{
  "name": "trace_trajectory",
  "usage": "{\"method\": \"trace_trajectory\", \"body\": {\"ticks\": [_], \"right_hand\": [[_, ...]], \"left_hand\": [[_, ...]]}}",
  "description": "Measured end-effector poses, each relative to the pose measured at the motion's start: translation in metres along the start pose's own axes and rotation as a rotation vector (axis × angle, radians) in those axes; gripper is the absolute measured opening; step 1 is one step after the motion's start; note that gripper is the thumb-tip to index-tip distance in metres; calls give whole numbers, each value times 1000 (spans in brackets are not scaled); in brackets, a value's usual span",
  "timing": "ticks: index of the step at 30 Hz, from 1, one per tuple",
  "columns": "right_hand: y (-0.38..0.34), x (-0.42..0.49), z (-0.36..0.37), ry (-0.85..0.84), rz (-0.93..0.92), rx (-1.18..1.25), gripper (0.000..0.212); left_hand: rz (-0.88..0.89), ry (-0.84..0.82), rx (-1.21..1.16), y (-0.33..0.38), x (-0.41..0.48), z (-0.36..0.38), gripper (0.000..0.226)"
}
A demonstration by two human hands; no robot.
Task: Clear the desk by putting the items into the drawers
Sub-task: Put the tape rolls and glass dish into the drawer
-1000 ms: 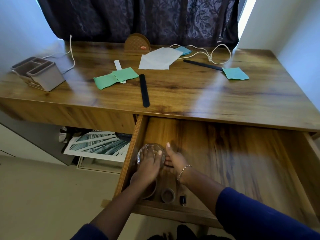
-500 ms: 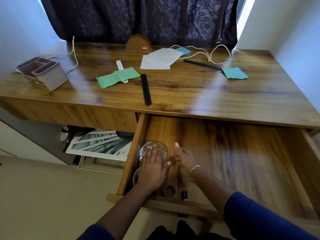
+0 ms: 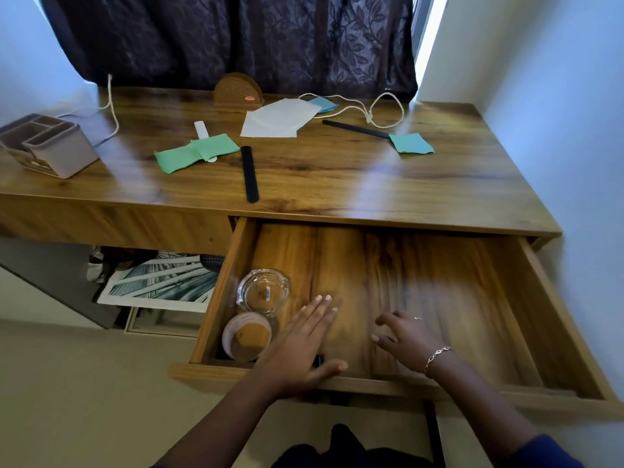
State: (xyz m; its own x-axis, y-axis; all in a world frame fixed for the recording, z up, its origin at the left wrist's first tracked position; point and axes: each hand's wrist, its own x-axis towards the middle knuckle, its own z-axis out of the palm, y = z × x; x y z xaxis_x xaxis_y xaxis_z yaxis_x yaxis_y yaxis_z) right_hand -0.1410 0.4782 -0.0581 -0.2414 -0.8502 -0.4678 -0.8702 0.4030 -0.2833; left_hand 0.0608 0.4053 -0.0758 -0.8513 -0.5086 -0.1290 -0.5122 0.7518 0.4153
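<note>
In the drawer [image 3: 449, 278], the glass ashtray [image 3: 264, 291] sits near the left hand [image 3: 297, 347], right hand [image 3: 407, 336] farther, both spread empty

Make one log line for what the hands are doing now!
left hand open | right hand open | glass dish in drawer | green paper on desk

The tabletop [image 3: 337, 184] is wood grain, glossy enough to throw back window light in pale streaks. The open drawer [image 3: 388, 265] shows the same grain, duller inside. The ashtray [image 3: 263, 292] is clear, shiny glass. The green squares [image 3: 175, 158] look like matt paper, the organizer [image 3: 64, 150] smooth matt plastic, the curtain [image 3: 236, 38] leaf-patterned cloth, and my bracelet [image 3: 437, 354] bright metal.
</note>
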Motion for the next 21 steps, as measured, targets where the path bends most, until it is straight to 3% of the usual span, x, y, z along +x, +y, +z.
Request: {"method": "trace_trajectory", "body": {"ticks": [5,8,12,15,21], "right_hand": [[4,-31,18,38,-74,19,53],[7,-46,36,205,-165,32,86],[9,-51,43,379,-274,1,99],[12,-49,40,349,-322,-41,98],[18,-28,25,317,-343,-157,73]], "left_hand": [[169,75,178,-3,-2,6,107],[150,91,190,5,-3,4,103],[112,123,135,8,-4,3,108],[60,71,146,7,-1,3,99],[22,66,196,-4,23,-4,98]]}}
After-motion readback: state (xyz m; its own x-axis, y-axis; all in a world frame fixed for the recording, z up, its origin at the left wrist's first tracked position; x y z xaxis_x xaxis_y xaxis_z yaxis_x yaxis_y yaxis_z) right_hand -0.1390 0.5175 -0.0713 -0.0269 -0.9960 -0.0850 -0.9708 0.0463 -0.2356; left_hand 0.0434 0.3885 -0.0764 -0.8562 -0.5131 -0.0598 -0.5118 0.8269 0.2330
